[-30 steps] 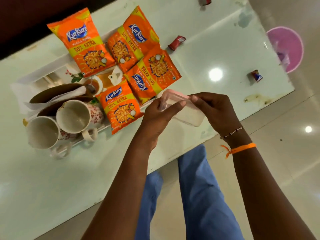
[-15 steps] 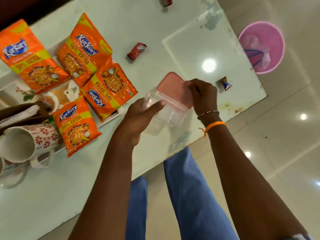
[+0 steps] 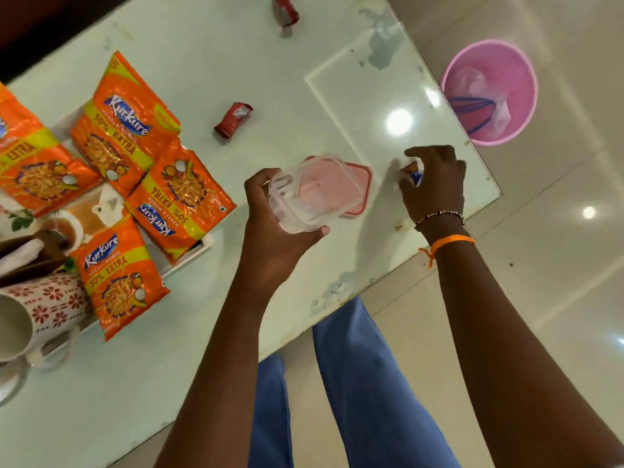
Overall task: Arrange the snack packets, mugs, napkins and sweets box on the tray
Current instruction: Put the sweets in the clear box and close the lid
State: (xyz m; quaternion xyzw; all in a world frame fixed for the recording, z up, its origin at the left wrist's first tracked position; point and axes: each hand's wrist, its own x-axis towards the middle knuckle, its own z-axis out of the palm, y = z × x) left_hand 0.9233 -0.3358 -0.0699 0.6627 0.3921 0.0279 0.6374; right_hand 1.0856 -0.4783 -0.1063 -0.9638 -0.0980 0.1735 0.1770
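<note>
- You are getting bright, even light from overhead.
- A ceiling lamp is glaring off the table point(image 3: 209, 55) at two o'clock.
- Wide-angle bending and soft blur are smearing the edges.

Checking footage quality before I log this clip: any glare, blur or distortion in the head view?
Head view: ceiling-light glare spots on the glossy white table and floor; slight motion blur on the clear plastic box in the left hand; right hand casts a soft shadow; wide-angle bending at the edges.
</note>
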